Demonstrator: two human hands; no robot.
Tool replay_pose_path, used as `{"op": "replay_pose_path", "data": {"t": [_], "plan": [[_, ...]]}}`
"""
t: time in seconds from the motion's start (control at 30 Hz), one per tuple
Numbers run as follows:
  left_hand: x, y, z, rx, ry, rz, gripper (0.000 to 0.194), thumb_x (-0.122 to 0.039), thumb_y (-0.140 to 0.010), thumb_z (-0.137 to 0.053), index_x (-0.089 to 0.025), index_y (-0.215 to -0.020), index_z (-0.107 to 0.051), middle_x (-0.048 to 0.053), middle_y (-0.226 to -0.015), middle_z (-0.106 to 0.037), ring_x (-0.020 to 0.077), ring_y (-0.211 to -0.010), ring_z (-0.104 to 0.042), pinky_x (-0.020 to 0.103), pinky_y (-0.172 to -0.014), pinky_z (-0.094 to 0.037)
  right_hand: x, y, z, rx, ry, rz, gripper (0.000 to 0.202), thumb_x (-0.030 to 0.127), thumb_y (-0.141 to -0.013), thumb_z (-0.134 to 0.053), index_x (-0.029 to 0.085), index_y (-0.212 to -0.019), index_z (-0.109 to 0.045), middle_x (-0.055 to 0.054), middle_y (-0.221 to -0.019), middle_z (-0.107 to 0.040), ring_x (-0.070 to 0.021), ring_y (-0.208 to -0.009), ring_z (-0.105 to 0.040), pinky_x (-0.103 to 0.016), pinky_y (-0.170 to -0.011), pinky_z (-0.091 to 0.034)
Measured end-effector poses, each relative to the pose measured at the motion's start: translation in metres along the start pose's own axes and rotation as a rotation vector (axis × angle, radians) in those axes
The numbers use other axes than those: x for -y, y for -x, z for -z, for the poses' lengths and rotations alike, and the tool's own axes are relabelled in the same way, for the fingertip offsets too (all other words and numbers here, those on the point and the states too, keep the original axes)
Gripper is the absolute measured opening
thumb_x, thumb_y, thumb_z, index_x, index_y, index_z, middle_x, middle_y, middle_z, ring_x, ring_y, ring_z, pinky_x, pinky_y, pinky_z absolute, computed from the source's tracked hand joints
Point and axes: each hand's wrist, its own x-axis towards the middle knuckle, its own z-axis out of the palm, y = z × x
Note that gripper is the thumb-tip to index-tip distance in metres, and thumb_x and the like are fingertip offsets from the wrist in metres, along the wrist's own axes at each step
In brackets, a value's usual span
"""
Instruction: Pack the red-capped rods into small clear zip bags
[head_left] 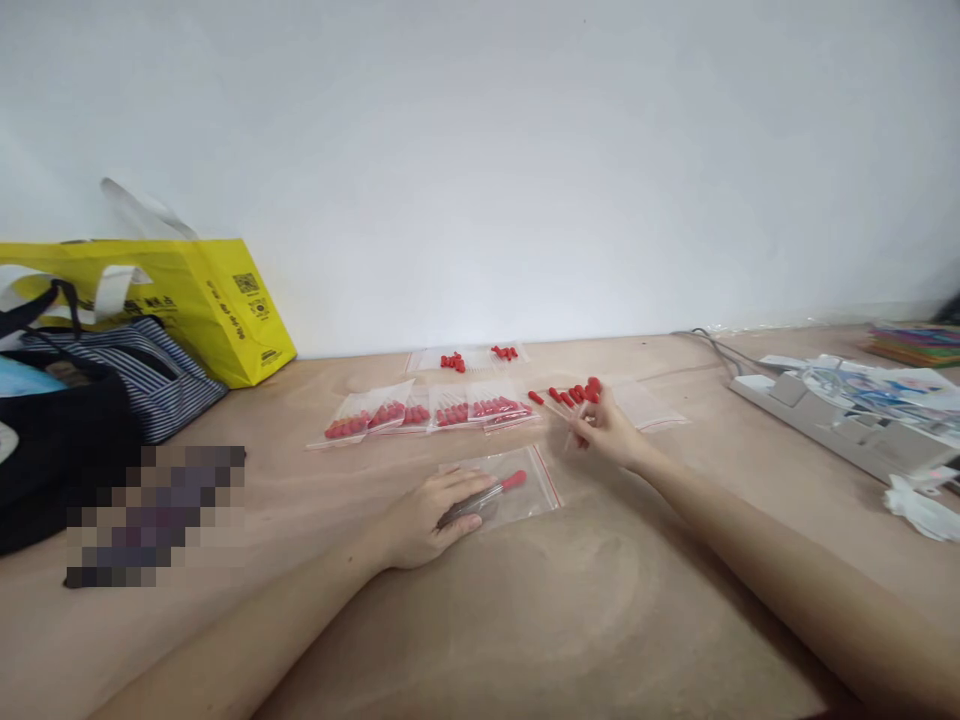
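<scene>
On the near part of the table, my left hand (435, 510) is curled over a clear zip bag (536, 490), its thumb and fingers pressed on the bag's left part. A dropper with a red bulb (514, 480) lies at that bag, its tube running back between the fingers and thumb. Farther off to the right, my right hand (606, 432) is closed in a pinch on the clear tube of a red-bulbed dropper (594, 388). Several loose droppers (566, 397) lie just left of its fingertips. What the palms cover is hidden.
Behind my hands lies a row of bagged droppers (450, 412). Two small red groups (453, 362) sit near the wall, and another clear bag (652, 403) lies flat behind my right hand. A yellow bag (255, 310) stands left; a white power strip (847, 425) with cables is right.
</scene>
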Motion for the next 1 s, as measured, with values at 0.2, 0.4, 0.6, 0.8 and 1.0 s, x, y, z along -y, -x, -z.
{"op": "replay_pose_path", "data": {"t": [0.2, 0.4, 0.6, 0.8, 1.0], "plan": [[0.003, 0.000, -0.001, 0.054, -0.024, -0.025, 0.039, -0.026, -0.090, -0.038, -0.034, -0.128, -0.036, -0.001, -0.135, -0.036, 0.0197, -0.124, -0.031, 0.044, -0.104, -0.018, 0.008, 0.028, -0.015, 0.012, -0.306, -0.090, 0.068, 0.027, -0.065, -0.061, 0.025, -0.113, -0.014, 0.005, -0.067, -0.053, -0.0141, -0.050, -0.058, -0.028, -0.045, -0.049], [0.003, 0.000, 0.000, 0.077, -0.046, -0.012, 0.038, -0.028, -0.090, -0.038, -0.035, -0.128, -0.036, 0.000, -0.135, -0.037, 0.0201, -0.124, -0.032, 0.047, -0.103, -0.015, 0.011, 0.036, -0.039, -0.004, -0.386, -0.145, 0.061, 0.031, -0.061, -0.064, 0.024, -0.103, -0.020, 0.006, -0.065, -0.055, -0.0123, -0.046, -0.057, -0.026, -0.045, -0.049], [0.002, 0.000, 0.001, 0.066, -0.057, -0.024, 0.039, -0.027, -0.090, -0.038, -0.035, -0.128, -0.035, 0.000, -0.135, -0.036, 0.0192, -0.124, -0.032, 0.046, -0.104, -0.016, 0.000, 0.029, -0.035, 0.076, -0.486, -0.232, 0.029, 0.043, -0.070, -0.055, 0.020, -0.077, -0.038, 0.003, -0.059, -0.053, -0.0104, -0.049, -0.055, -0.024, -0.047, -0.046], [0.001, 0.000, 0.002, 0.074, -0.061, -0.020, 0.038, -0.028, -0.090, -0.037, -0.036, -0.128, -0.034, -0.002, -0.135, -0.036, 0.0185, -0.124, -0.032, 0.045, -0.104, -0.016, -0.005, 0.025, -0.022, -0.031, -0.334, -0.163, 0.043, 0.043, -0.058, -0.068, 0.019, -0.080, -0.040, 0.005, -0.056, -0.053, -0.0098, -0.046, -0.052, -0.022, -0.043, -0.041], [0.001, 0.000, 0.001, 0.073, -0.061, -0.017, 0.040, -0.029, -0.090, -0.037, -0.035, -0.129, -0.033, -0.002, -0.135, -0.036, 0.0188, -0.125, -0.030, 0.045, -0.104, -0.016, -0.007, 0.028, -0.015, 0.178, -0.128, -0.023, 0.037, 0.039, -0.055, -0.072, 0.017, -0.075, -0.049, 0.003, -0.058, -0.057, -0.0104, -0.053, -0.053, -0.024, -0.052, -0.042]]}}
